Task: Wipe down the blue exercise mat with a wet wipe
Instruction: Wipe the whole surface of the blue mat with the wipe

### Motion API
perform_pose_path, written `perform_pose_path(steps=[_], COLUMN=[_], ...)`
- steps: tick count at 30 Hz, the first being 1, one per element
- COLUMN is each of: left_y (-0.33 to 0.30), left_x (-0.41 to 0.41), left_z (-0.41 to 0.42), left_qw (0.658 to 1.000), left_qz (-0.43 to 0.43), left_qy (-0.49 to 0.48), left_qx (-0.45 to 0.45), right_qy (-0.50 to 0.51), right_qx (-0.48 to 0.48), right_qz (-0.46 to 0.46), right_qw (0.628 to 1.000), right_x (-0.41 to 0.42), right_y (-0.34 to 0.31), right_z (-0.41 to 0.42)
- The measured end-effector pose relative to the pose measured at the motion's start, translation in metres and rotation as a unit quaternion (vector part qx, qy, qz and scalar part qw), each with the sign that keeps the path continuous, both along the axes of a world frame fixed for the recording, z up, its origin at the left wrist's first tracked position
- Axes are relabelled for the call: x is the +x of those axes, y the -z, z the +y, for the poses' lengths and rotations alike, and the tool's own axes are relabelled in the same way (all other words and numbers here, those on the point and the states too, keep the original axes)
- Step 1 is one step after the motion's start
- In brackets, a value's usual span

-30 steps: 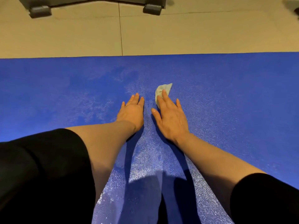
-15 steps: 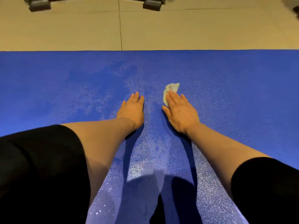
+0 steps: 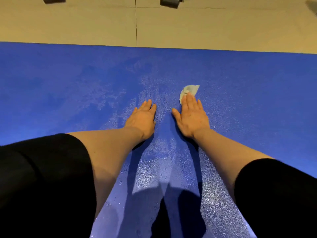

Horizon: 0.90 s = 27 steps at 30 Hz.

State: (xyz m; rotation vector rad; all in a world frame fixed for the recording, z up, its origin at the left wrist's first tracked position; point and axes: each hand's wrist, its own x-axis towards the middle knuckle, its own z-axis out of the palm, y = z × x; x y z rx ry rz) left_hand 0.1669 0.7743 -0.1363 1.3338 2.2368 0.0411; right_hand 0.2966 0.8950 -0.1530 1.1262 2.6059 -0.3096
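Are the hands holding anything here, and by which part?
Nothing is gripped. The right hand presses the wet wipe flat onto the blue mat with straight fingers over its near part. The left hand rests bare on the mat.

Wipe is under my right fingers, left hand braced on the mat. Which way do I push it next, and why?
Probably slide the right hand and wipe rightward. The mat glistens wet between and below the hands, while the stretch to the right looks duller. Leave the left hand flat as a brace.
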Motion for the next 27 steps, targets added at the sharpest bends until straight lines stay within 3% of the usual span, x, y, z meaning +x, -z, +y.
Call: perform_pose_path(steps=[2,4,8,11,14,18,22,27], left_y=[0.001,0.002,0.002,0.0,0.001,0.005,0.006,0.006], left_x=[0.001,0.003,0.008,0.012,0.015,0.023,0.031,0.038], left_z=[-0.006,-0.01,-0.015,-0.022,-0.029,-0.032,-0.037,-0.047], left_qw=[1.0,1.0,1.0,1.0,1.0,1.0,1.0,1.0], left_qz=[0.0,-0.005,-0.008,-0.016,-0.012,-0.004,-0.006,-0.009], left_qy=[-0.004,-0.005,0.002,0.003,0.001,-0.012,-0.015,-0.012], left_qx=[0.006,0.01,0.004,-0.003,0.002,0.015,0.01,0.015], right_qy=[-0.009,-0.087,-0.186,-0.087,0.014,-0.093,-0.185,-0.015], right_qx=[-0.019,-0.029,0.019,0.026,0.006,-0.018,0.018,0.008], right_qz=[0.03,0.05,0.004,-0.032,-0.005,0.036,-0.011,-0.014], right_qw=[0.999,0.995,0.982,0.995,1.0,0.995,0.983,1.0], right_x=[-0.012,-0.011,0.023,0.045,0.031,0.014,0.042,0.059], right_y=[0.002,0.004,0.001,-0.003,0.002,0.006,0.001,0.001], right_z=[-0.021,-0.037,-0.015,0.003,-0.015,-0.055,-0.031,-0.022])
